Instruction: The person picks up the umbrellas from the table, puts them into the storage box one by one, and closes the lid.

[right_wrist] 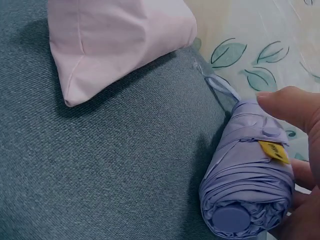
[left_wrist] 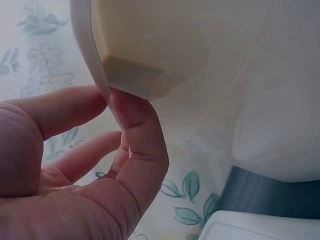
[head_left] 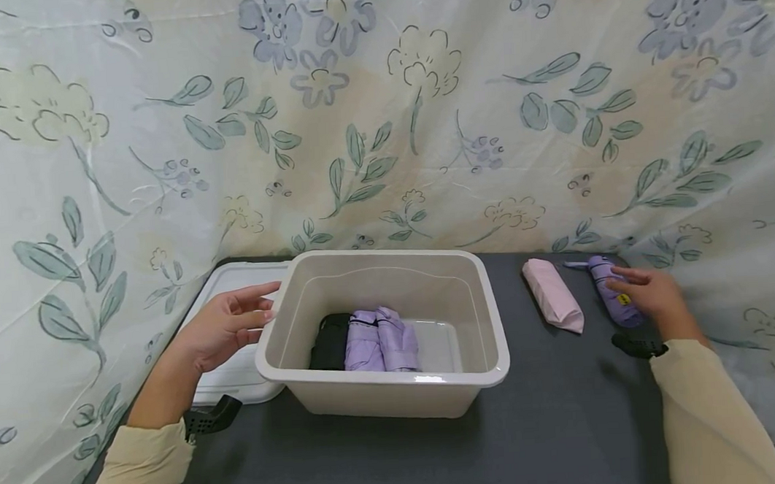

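On the left, a white lid (head_left: 227, 382) is lying on the dark table (head_left: 555, 423), partly hidden by the left hand (head_left: 224, 327) and a beige bin (head_left: 383, 401). The left hand is pinching the bin's rim between thumb and fingers. The bin is standing upright, holding a black bundle (head_left: 330, 342) at its left and two purple bundles (head_left: 364, 343) just beside that. Farther right, outside the bin, a pink pouch (head_left: 553, 297) is lying aslant on the table. Near it, a folded purple umbrella (head_left: 604, 294) with a yellow tag (right_wrist: 273, 151) is lying on its side; the right hand (head_left: 653, 297) is grasping it, thumb and fingers on opposite sides.
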A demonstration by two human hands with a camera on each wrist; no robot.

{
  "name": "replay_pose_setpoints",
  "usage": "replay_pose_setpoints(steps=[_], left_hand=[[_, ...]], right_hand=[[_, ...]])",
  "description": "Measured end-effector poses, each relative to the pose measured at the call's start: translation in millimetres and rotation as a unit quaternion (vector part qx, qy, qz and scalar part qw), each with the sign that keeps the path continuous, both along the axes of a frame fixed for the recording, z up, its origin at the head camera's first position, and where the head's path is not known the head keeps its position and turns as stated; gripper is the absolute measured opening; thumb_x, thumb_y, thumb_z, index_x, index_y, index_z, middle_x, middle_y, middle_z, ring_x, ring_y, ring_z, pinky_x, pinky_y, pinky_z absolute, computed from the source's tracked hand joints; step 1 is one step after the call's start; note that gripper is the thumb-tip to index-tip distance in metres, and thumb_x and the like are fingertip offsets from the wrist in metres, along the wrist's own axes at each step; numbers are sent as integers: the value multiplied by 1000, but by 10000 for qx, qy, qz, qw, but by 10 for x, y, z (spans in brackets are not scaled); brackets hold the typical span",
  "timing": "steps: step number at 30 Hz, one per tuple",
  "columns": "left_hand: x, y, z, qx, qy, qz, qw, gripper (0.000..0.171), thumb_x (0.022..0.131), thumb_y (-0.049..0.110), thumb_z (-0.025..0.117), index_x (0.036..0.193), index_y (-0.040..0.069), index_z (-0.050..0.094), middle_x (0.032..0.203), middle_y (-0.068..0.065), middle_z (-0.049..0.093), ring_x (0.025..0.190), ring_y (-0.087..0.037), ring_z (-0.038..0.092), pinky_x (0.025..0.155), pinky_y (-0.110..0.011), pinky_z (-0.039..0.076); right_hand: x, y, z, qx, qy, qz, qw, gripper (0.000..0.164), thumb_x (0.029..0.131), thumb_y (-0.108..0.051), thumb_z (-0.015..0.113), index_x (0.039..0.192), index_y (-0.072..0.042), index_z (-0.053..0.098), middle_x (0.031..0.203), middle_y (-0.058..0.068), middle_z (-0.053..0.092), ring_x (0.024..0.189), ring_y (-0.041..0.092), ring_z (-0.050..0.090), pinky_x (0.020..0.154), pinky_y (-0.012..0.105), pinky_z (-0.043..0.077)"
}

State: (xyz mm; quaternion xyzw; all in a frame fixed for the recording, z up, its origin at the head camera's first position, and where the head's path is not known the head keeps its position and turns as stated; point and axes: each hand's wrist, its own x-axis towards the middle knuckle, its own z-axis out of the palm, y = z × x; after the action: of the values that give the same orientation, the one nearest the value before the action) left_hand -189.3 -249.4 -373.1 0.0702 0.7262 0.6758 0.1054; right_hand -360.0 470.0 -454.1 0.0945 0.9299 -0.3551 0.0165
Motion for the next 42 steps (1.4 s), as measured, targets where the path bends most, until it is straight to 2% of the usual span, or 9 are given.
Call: replay_pose_setpoints(steps=[3, 6, 20, 27, 34, 42], left_hand=[[-9, 11, -1, 25, -2, -5, 10000, 66, 101, 9, 64, 158, 2, 33, 105, 4, 69, 99, -11, 70, 90, -31, 60], [-11, 20, 10, 64, -20, -6, 10000, 65, 100, 9, 65, 158, 3, 35, 105, 4, 70, 99, -11, 70, 89, -31, 60], [-4, 9, 52, 131, -36, -17, 9999, 64, 100, 8, 64, 158, 2, 36, 107, 3, 70, 99, -12, 70, 88, -32, 61], [0, -2, 51, 169, -3, -43, 9998, 61, 100, 8, 64, 157, 5, 40, 108, 3, 71, 100, -12, 70, 89, -32, 60], [-19, -1, 55, 156, -40, -45, 9999, 61, 100, 7, 64, 157, 5, 40, 108, 3, 70, 101, -12, 69, 89, -31, 60], [-20, -5, 52, 157, -55, -41, 9999, 58, 100, 8, 64, 155, 7, 44, 107, 3, 70, 100, -12, 69, 89, -32, 60]], right_hand=[[-20, 14, 0, -144, -342, -92, 9993, 83, 97, -60, 57, 158, -10, 31, 160, 37, 23, 145, 60, 24, 112, 72, 31], [-32, 29, -7, -231, -499, -135, 9984, 83, 98, -60, 57, 159, -13, 27, 160, 38, 21, 145, 61, 23, 113, 71, 30], [-85, 94, -30, -189, -557, 54, 9983, 89, 94, -64, 60, 159, -13, 26, 158, 40, 20, 140, 59, 30, 107, 66, 39], [-98, 103, -40, 100, -519, 291, 9982, 90, 95, -62, 61, 159, -11, 26, 156, 42, 20, 138, 62, 29, 107, 69, 37], [-94, 74, -23, 129, -646, 222, 9976, 90, 94, -60, 65, 159, -9, 28, 156, 43, 20, 138, 60, 30, 109, 68, 37], [-94, 31, -4, 165, -796, 151, 9966, 89, 94, -58, 66, 159, -10, 27, 160, 41, 12, 143, 61, 22, 114, 72, 29]])
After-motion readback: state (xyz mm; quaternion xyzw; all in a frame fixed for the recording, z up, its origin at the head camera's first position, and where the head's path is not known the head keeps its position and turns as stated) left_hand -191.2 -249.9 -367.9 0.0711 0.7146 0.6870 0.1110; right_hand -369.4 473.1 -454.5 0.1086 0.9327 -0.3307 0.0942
